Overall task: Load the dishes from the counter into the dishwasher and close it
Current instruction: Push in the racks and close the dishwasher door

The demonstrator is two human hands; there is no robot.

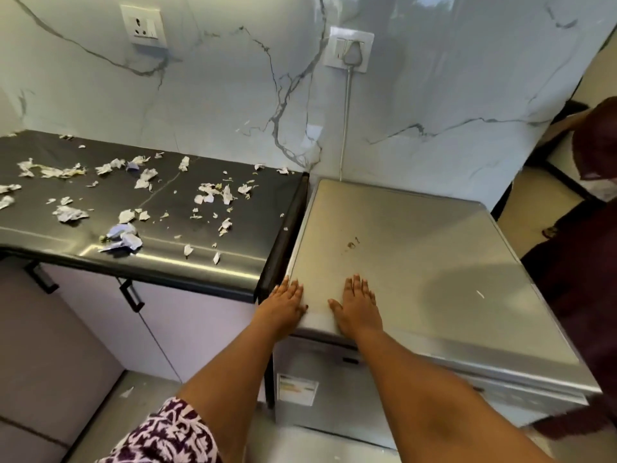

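Note:
A silver dishwasher [427, 262] stands to the right of a black counter [167, 262], its door shut. My left hand [283, 307] lies flat on the front left corner of its top, fingers straight. My right hand [359, 307] lies flat beside it on the same front edge, palm down. Neither hand holds anything. No dishes show on the counter, only several scraps of torn paper [123, 238] scattered over it.
A marble-look wall rises behind, with a socket [143, 26] and a plugged-in cord [349, 51] running down behind the dishwasher. Pale cabinet doors with black handles [132, 295] sit under the counter. A person in dark clothes [594, 262] stands at the right edge.

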